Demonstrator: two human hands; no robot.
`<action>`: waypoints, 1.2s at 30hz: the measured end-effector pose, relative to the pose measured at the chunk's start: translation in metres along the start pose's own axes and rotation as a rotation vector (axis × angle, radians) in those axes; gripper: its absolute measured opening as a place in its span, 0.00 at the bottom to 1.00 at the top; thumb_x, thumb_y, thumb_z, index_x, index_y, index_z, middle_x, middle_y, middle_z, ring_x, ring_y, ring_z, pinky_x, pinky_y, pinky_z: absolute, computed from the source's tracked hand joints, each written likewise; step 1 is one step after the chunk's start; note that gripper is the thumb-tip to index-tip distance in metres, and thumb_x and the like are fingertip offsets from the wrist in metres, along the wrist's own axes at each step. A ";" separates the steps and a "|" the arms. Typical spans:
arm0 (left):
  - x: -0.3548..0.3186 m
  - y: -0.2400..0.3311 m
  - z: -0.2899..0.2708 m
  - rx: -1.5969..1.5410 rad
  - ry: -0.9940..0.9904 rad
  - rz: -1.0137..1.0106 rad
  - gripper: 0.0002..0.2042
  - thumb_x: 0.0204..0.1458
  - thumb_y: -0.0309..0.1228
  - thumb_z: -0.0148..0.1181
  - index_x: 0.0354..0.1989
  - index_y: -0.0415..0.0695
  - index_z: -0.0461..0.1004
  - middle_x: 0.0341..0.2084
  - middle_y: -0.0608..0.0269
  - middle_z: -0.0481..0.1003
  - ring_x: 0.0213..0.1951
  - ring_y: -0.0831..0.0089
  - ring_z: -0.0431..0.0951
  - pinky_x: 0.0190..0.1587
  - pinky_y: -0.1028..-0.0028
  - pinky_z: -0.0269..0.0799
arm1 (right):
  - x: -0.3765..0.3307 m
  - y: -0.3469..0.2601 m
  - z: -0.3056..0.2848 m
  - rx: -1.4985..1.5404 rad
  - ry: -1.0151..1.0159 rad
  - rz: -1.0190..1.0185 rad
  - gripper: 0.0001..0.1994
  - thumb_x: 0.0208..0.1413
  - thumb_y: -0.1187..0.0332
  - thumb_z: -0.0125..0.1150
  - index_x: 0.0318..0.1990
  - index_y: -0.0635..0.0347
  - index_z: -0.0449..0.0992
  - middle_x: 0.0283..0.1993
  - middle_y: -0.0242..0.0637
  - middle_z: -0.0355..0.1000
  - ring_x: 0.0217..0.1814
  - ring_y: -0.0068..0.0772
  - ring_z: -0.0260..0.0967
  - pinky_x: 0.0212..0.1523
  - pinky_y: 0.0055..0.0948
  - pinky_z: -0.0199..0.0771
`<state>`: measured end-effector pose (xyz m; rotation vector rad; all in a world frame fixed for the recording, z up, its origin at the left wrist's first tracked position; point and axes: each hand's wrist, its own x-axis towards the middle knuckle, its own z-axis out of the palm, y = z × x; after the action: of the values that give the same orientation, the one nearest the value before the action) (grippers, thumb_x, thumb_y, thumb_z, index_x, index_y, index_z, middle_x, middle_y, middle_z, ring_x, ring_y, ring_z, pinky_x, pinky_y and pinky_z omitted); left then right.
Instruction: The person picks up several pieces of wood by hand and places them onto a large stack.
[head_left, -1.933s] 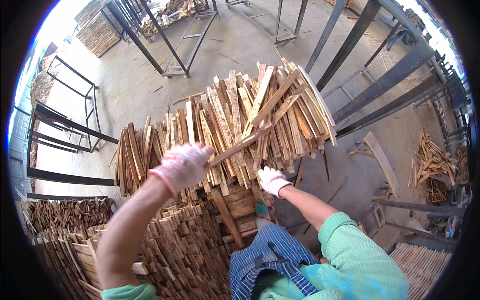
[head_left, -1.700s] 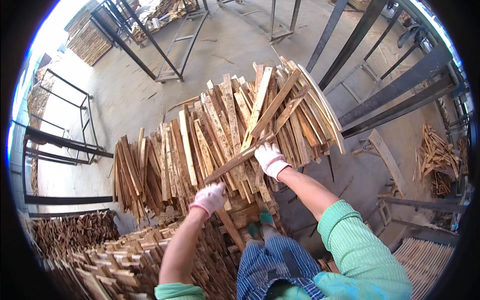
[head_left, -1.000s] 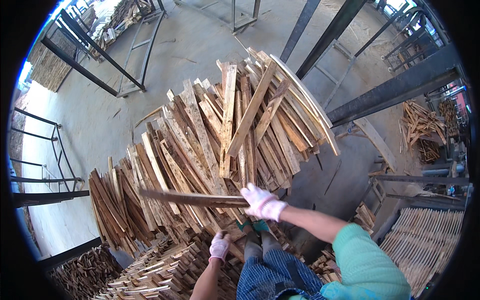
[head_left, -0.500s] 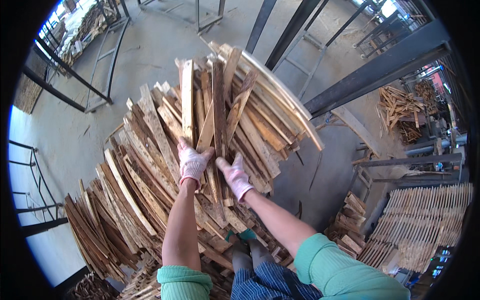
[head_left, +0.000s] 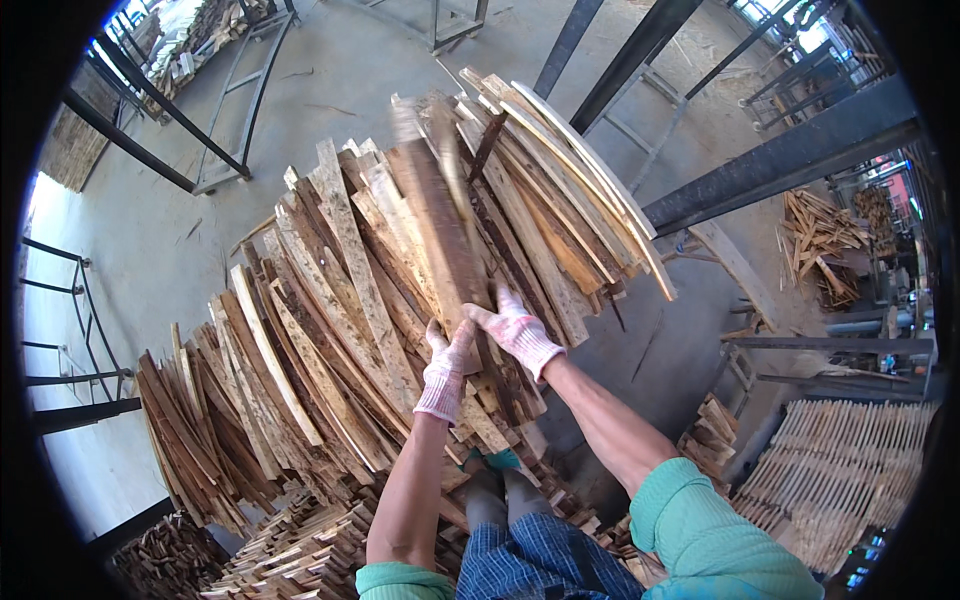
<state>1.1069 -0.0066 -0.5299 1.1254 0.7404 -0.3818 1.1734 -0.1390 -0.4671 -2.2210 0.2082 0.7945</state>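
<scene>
My left hand, in a pale pink knit glove, is closed around the near end of some wooden strips. My right hand, gloved alike, grips the same strips from the right side, its thumb close to the left hand. The held strips point away from me and are smeared by motion, so how many there are I cannot tell. Under and around them spreads a wide, fanned pile of rough wooden strips, some brown, some pale. My fingers are partly hidden behind the strips.
Dark metal beams rise at the right. Metal frames stand on the grey floor at the far left. A neat stack of pale slats is at the lower right, with loose scrap wood beyond it. Shorter pieces lie stacked near my feet.
Both hands have drawn together with the strips between them. The spread strips that stood out over the pile are now gathered closer and tilted left. The view has shifted slightly.
</scene>
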 end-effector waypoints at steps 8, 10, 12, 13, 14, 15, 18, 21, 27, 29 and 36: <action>0.010 0.056 0.104 0.998 0.344 -0.135 0.60 0.41 0.70 0.65 0.70 0.31 0.49 0.67 0.34 0.57 0.67 0.43 0.63 0.65 0.48 0.63 | 0.051 0.107 -0.029 -0.327 0.260 -0.534 0.21 0.66 0.53 0.51 0.59 0.56 0.72 0.54 0.52 0.73 0.56 0.56 0.71 0.56 0.48 0.71; 0.028 0.036 0.078 0.931 0.423 -0.147 0.62 0.40 0.68 0.67 0.73 0.33 0.45 0.68 0.34 0.56 0.68 0.42 0.61 0.66 0.50 0.62 | 0.028 0.093 -0.054 -0.262 0.268 -0.291 0.25 0.66 0.46 0.48 0.56 0.57 0.74 0.55 0.50 0.73 0.58 0.54 0.70 0.57 0.49 0.71; 0.030 0.026 0.053 0.911 0.521 -0.118 0.58 0.43 0.60 0.70 0.71 0.31 0.47 0.65 0.32 0.60 0.64 0.42 0.67 0.64 0.57 0.67 | 0.008 0.096 -0.075 -0.150 0.459 -0.167 0.25 0.66 0.45 0.49 0.54 0.58 0.75 0.53 0.52 0.74 0.57 0.56 0.70 0.56 0.50 0.71; 0.024 0.028 0.057 0.902 0.520 -0.117 0.58 0.43 0.58 0.70 0.73 0.32 0.45 0.67 0.33 0.59 0.65 0.42 0.66 0.65 0.57 0.66 | 0.001 0.123 -0.086 -0.163 0.504 -0.046 0.28 0.65 0.43 0.48 0.56 0.58 0.73 0.55 0.54 0.73 0.59 0.57 0.70 0.57 0.50 0.70; 0.025 0.027 0.062 0.879 0.496 -0.071 0.57 0.44 0.57 0.70 0.73 0.33 0.44 0.68 0.34 0.57 0.66 0.42 0.63 0.66 0.55 0.63 | -0.002 0.157 -0.091 -0.175 0.549 0.071 0.31 0.64 0.40 0.48 0.58 0.58 0.71 0.56 0.56 0.72 0.61 0.58 0.69 0.58 0.51 0.70; 0.027 0.023 0.071 0.853 0.463 -0.024 0.57 0.45 0.56 0.70 0.74 0.34 0.43 0.69 0.35 0.55 0.68 0.41 0.60 0.68 0.53 0.61 | -0.004 0.199 -0.089 -0.138 0.557 0.203 0.35 0.63 0.36 0.48 0.63 0.58 0.67 0.59 0.59 0.70 0.63 0.59 0.67 0.60 0.51 0.68; 0.011 0.037 0.110 0.714 0.415 -0.081 0.57 0.45 0.51 0.71 0.74 0.36 0.40 0.72 0.41 0.53 0.70 0.38 0.54 0.72 0.53 0.52 | -0.001 0.238 -0.065 0.156 0.442 0.486 0.52 0.59 0.28 0.45 0.75 0.63 0.43 0.72 0.70 0.53 0.74 0.63 0.53 0.67 0.44 0.61; 0.017 0.029 0.092 0.579 0.399 0.023 0.57 0.43 0.46 0.75 0.75 0.38 0.41 0.71 0.39 0.53 0.72 0.40 0.50 0.72 0.52 0.51 | 0.003 0.175 -0.022 0.191 0.484 0.419 0.53 0.59 0.31 0.46 0.75 0.66 0.37 0.74 0.65 0.49 0.76 0.59 0.49 0.68 0.39 0.61; 0.006 -0.006 0.084 0.610 0.242 0.241 0.66 0.40 0.54 0.75 0.76 0.40 0.31 0.73 0.32 0.39 0.74 0.39 0.43 0.74 0.52 0.43 | -0.049 0.148 -0.003 0.093 0.394 0.148 0.38 0.58 0.51 0.66 0.67 0.67 0.58 0.66 0.54 0.61 0.64 0.50 0.64 0.63 0.37 0.68; 0.014 -0.011 0.075 0.479 0.252 0.323 0.64 0.41 0.56 0.74 0.76 0.39 0.34 0.72 0.31 0.43 0.73 0.42 0.46 0.74 0.56 0.45 | -0.054 0.155 -0.003 0.086 0.359 -0.001 0.42 0.56 0.49 0.70 0.70 0.66 0.58 0.68 0.54 0.61 0.60 0.48 0.67 0.59 0.41 0.70; 0.005 -0.002 0.086 0.589 0.296 0.132 0.62 0.42 0.57 0.74 0.78 0.52 0.33 0.70 0.36 0.46 0.69 0.41 0.53 0.70 0.56 0.53 | -0.026 0.120 -0.042 0.528 -0.119 0.196 0.53 0.55 0.43 0.68 0.74 0.67 0.43 0.74 0.54 0.52 0.74 0.46 0.51 0.72 0.38 0.52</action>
<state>1.1386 -0.0858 -0.5153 1.8055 0.8302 -0.3325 1.1282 -0.2549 -0.5021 -1.6681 0.5205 0.8574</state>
